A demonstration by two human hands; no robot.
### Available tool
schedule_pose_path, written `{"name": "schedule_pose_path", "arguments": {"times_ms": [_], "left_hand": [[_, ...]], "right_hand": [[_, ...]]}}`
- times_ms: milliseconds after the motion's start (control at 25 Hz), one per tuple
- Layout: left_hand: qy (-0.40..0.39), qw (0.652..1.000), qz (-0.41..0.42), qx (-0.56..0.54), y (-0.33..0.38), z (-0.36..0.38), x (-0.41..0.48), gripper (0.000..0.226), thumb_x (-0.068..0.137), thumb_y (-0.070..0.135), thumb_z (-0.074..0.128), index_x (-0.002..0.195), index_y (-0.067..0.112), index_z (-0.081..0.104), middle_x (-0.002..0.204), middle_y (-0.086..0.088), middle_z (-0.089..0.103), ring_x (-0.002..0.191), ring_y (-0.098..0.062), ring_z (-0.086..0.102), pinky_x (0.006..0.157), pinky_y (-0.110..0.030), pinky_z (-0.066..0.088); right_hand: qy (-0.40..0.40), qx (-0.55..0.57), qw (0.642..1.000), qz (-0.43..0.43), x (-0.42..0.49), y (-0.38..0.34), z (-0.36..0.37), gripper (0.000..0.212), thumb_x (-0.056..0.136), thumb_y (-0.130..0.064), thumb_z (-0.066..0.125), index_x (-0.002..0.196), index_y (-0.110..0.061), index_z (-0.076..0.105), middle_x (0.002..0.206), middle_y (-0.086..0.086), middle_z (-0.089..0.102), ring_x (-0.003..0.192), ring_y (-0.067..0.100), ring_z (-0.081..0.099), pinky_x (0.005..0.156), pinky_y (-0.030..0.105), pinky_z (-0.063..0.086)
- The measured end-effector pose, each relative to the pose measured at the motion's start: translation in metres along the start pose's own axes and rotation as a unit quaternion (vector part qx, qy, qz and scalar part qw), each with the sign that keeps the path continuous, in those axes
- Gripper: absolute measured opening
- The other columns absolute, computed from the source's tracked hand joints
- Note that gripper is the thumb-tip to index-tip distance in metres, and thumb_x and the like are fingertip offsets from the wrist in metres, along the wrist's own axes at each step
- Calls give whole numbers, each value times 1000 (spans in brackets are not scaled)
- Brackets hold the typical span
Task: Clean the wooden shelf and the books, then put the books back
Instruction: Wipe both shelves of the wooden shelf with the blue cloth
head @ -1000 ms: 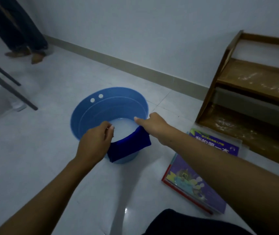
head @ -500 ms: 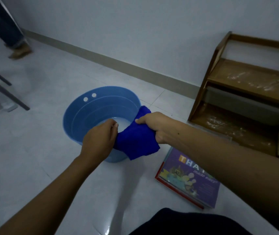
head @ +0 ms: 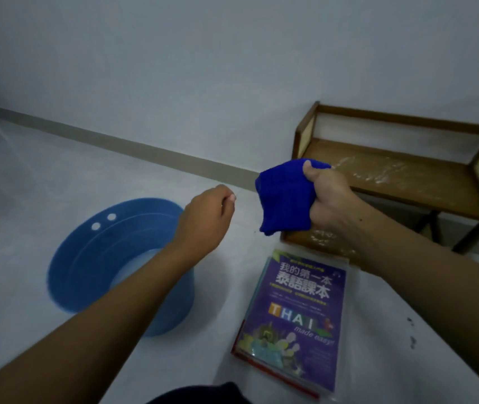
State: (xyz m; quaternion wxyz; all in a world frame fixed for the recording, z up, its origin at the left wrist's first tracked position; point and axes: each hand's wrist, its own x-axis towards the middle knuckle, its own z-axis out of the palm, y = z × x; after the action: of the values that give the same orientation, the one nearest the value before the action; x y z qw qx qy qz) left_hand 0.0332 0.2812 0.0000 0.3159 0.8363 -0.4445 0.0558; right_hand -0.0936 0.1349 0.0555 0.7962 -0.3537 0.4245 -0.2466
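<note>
A blue basin (head: 86, 258) sits on the white tiled floor (head: 28, 185), below and to the left of the left hand (head: 206, 220). The left forearm crosses over the basin's near right rim. Two pale dots mark its far inner wall, and a pale patch shows at the bottom beside the forearm.

The left hand is raised above the floor with its back to the camera. Its fingers are curled in and the thumb tip lies against the index finger, with nothing visible in the grasp.

Just to its right, and apart from it, the right hand (head: 328, 196) squeezes a bunched blue cloth (head: 284, 196). The fingers are wrapped round the cloth and the thumb presses on top. The cloth bulges out to the left of the fist and hangs a little below it.

The wooden shelf (head: 392, 170) stands against the wall behind and to the right of the right hand. Whitish smears lie on its upper board, level with the knuckles. The lower board, under the wrist, carries similar marks.

The books (head: 299, 316) lie flat in a stack on the floor, below the right hand and between the two forearms. The far edge of the stack is just beside the shelf's lower board. The top cover is purple and reads "THAI made easy" under Chinese characters, and a red edge shows beneath it.

A few dark specks (head: 411, 330) dot the floor to the right of the right forearm.
</note>
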Motion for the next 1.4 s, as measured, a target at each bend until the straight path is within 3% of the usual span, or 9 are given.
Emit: {"name": "schedule_pose_path", "arguments": {"times_ms": [120,320,600,680,800,880,1040,1200,1400], "left_hand": [[-29,997,60,-24,32,27,39,24,98,27,43,95,12,61,89,-6,65,79,-24,60,73,-41,51],[-103,981,163,-16,76,74,87,22,97,21,44,104,8,61,100,-9,63,89,-24,59,77,-37,49],[-180,961,204,47,107,144,135,32,99,26,38,118,6,54,114,-12,59,106,-30,56,87,-44,48],[-171,967,181,49,109,163,138,35,100,27,37,126,8,50,125,-13,55,115,-30,53,94,-43,46],[-163,971,159,75,107,180,139,47,102,29,32,144,8,32,152,-13,32,142,-30,25,115,-45,21],[-176,969,150,88,102,188,143,52,102,30,26,149,8,18,158,-12,17,147,-27,9,118,-44,8],[-200,961,141,126,88,199,153,58,103,34,18,151,6,1,160,-12,0,148,-24,-4,118,-41,-2],[-193,959,159,134,77,203,159,61,101,37,18,150,6,-1,160,-12,-4,147,-23,-6,119,-37,-2],[-174,959,177,134,74,204,156,64,100,39,19,150,8,-5,160,-10,-8,147,-21,-9,119,-35,-3]], "right_hand": [[90,35,992,-81,19,-25,-34,4,95,-24,56,93,-20,55,111,7,67,100,26,66,95,44,49],[258,15,942,-216,39,-53,-87,30,98,-25,49,70,-20,42,63,-5,41,57,9,41,70,30,41],[378,-125,861,-316,59,-86,-164,28,100,-25,43,73,-22,39,71,-2,47,64,9,49,68,26,42],[395,-266,816,-329,74,-90,-181,16,99,-30,42,91,-19,52,103,8,59,100,21,59,97,41,44],[346,-565,729,-170,96,-80,-197,62,101,-44,30,147,-2,24,158,17,11,147,33,1,116,55,-2],[311,-686,649,-105,108,-64,-207,72,99,-54,15,152,-4,11,160,16,2,146,31,-14,114,53,-13],[320,-799,482,-167,120,-64,-229,75,99,-50,6,132,5,45,149,24,33,146,33,9,115,52,-9],[289,-759,558,-173,134,-83,-251,65,101,-44,17,148,1,20,158,18,14,147,29,5,120,46,2],[250,-771,577,-102,158,-106,-254,71,97,-59,5,152,-17,-9,160,8,-11,146,26,-13,117,47,-9]]}}
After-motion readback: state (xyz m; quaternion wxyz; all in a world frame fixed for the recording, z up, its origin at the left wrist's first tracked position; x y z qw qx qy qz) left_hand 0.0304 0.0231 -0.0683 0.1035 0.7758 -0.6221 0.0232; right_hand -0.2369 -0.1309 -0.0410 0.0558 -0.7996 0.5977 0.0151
